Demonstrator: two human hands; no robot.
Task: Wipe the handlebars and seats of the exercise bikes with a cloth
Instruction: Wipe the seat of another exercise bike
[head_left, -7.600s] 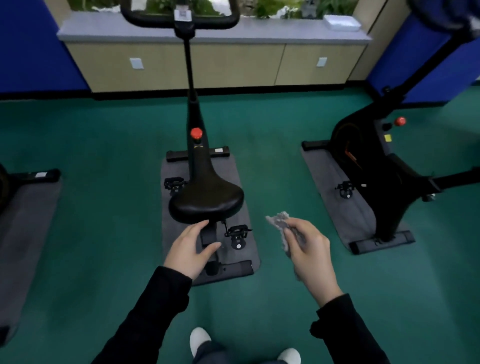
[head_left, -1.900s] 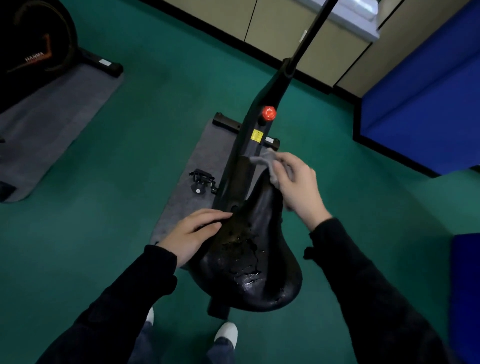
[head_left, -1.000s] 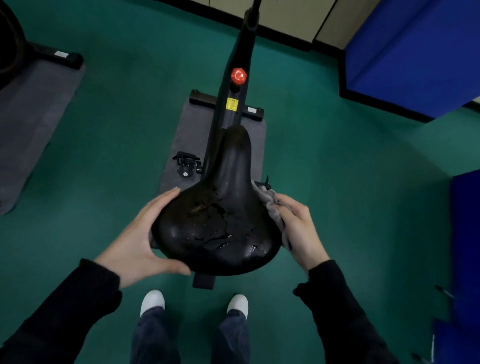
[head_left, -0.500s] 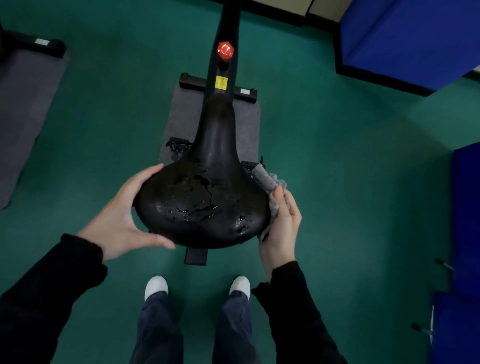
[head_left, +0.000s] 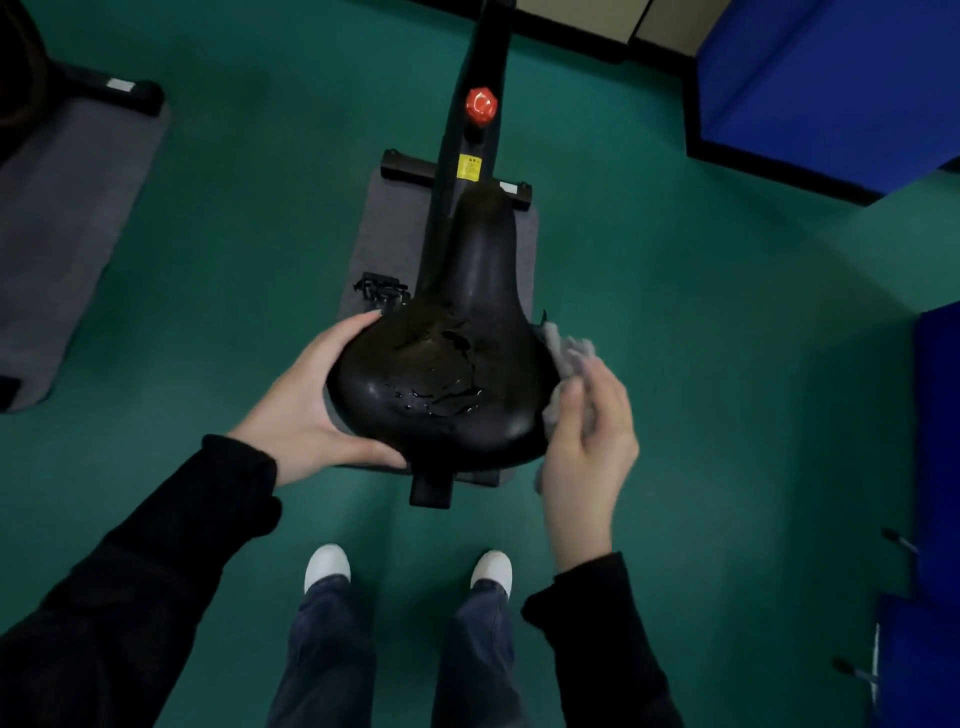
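Where the black seat (head_left: 447, 374) stands at centre as landmark, items run from its left. One grey mat (head_left: 67, 228) lies far left of the seat, bearing a second bike's base bar (head_left: 111, 93). One left hand (head_left: 311, 410), spread wide, cups the seat's left rim, thumb at the rear edge. One seat, its top cracked and glistening with wet patches. Ahead of the seat: one frame post (head_left: 475, 135) with one red knob (head_left: 481, 105) and one yellow label (head_left: 469, 168); beneath it, a second grey mat (head_left: 387, 228); one pedal (head_left: 382, 288). One right hand (head_left: 587, 447) grips one grey cloth (head_left: 569, 358), pressed to the seat's right rim. Two white shoes (head_left: 327, 565) behind the seat. No containers seen.
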